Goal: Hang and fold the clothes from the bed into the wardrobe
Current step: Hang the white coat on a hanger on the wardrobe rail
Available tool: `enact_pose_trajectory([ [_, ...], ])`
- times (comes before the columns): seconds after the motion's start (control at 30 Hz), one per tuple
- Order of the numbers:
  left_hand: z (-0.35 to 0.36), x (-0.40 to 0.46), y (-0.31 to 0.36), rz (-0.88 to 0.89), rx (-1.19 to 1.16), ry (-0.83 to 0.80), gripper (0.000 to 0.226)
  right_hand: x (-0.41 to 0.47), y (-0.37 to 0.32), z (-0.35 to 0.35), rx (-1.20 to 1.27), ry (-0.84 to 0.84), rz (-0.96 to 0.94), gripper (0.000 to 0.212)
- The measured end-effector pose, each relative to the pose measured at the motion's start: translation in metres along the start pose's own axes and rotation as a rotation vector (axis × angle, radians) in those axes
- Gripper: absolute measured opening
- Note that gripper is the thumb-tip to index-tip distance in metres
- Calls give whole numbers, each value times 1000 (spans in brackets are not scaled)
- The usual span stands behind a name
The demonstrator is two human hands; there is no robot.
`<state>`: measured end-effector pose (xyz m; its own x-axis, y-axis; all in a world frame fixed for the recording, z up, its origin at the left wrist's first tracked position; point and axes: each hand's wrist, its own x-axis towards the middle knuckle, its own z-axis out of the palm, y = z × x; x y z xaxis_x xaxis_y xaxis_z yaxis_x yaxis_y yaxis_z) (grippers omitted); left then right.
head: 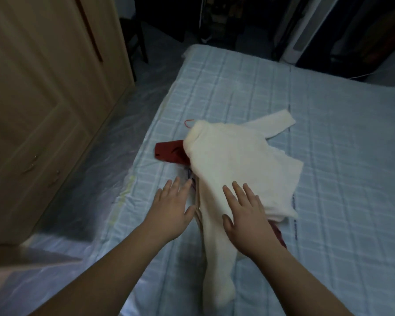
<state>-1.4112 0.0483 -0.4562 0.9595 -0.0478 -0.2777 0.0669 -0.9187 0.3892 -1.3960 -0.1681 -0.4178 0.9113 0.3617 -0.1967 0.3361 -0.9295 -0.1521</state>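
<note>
Flat right hand (244,215) on cream sweater (233,160), left hand (171,208) just beside.

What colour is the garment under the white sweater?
Dark red garment, seen in the head view.

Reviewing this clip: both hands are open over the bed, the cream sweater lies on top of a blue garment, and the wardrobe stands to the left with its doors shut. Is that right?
Not quite. In the head view the garment under the cream sweater is dark red, not blue. The rest holds: the left hand and right hand are open over the bed, and the wardrobe stands to the left, doors shut.
</note>
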Motion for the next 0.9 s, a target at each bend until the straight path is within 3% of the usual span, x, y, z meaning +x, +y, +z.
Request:
enact_pose_trajectory([
  [0.17,9,78,-19,-36,-190,29,72,69,-8,25,91,0,25,72],
  [0.33,25,173,-33,-402,-743,-9,40,107,-1,51,74,-40,28,71],
  [0.57,55,254,-25,-628,-1106,-12,59,120,19,54,108,15,3,71],
  [0.63,74,264,-30,-684,-1198,2,76,119,25,51,133,46,14,72],
  [0.7,88,266,-29,-681,-1349,-66,72,116,29,47,149,58,25,71],
  [0.8,73,249,-11,-578,-1350,-108,38,111,33,41,135,57,8,71],
  [0.9,57,220,5,-456,-1226,-67,48,105,33,33,200,75,43,69],
])
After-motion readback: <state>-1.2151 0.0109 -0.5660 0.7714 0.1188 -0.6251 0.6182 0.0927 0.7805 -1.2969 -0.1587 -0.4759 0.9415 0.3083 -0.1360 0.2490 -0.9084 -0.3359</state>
